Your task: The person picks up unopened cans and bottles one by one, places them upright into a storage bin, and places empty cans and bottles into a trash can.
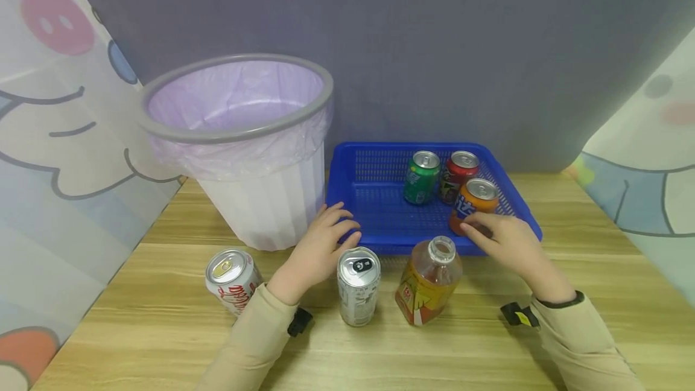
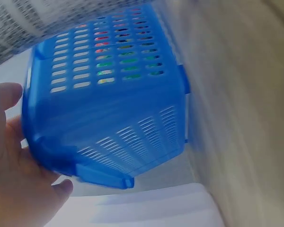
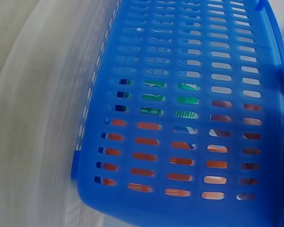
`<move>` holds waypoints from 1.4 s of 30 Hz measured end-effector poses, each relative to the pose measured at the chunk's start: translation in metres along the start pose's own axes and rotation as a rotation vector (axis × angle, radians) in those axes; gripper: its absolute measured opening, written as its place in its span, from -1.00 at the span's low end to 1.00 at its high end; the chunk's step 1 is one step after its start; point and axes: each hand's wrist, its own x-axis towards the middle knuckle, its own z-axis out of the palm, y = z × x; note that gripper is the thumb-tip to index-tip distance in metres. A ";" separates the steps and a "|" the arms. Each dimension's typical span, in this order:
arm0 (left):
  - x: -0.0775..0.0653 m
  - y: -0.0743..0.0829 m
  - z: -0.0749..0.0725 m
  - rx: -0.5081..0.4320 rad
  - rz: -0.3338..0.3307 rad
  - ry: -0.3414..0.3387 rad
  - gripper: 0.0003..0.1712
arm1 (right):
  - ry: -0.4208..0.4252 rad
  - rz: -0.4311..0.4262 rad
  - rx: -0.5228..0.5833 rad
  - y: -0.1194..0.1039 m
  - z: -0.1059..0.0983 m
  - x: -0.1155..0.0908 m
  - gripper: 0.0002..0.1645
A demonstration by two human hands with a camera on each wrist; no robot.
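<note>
A: How do the hands stand?
B: The left hand [image 1: 320, 243] lies over the front left corner of the blue basket [image 1: 374, 207], its fingers loosely spread, with no grip showing. The right hand [image 1: 513, 243] has thumb and forefinger against the orange can [image 1: 481, 198], partly bent; I can't tell whether they pinch it.
A: And that can sits where?
B: Inside the basket, toward its front right, just in front of the red can [image 1: 463, 165], with the green can [image 1: 422, 181] further left.
A: How would it handle?
B: Probably smooth, thin metal, firm if full and easily dented if drained. I can't judge its weight from here. I'd take it round the sides, below the top rim, with thumb and fingers opposed and only a modest squeeze; any damp would make it slippery.
A: What lies further out?
B: On the worktop [image 1: 163, 294], a silver can [image 1: 359, 297] near the left hand, an uncapped bottle [image 1: 426, 294] with amber liquid beside it, a Coca-Cola can [image 1: 230, 279] by the left sleeve, and behind those a lined white bin [image 1: 266, 210].
</note>
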 end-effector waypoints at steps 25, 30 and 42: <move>-0.005 0.027 -0.039 -0.547 -0.068 -0.132 -0.66 | -0.009 0.016 0.015 -0.003 -0.003 -0.001 -0.88; -0.006 0.026 -0.041 -0.644 -0.072 -0.278 -0.55 | 0.003 0.007 0.012 -0.003 -0.002 -0.002 -0.91; -0.006 0.022 -0.037 -0.813 -0.006 -0.417 -0.26 | 0.024 -0.013 0.000 -0.002 0.000 -0.002 -0.91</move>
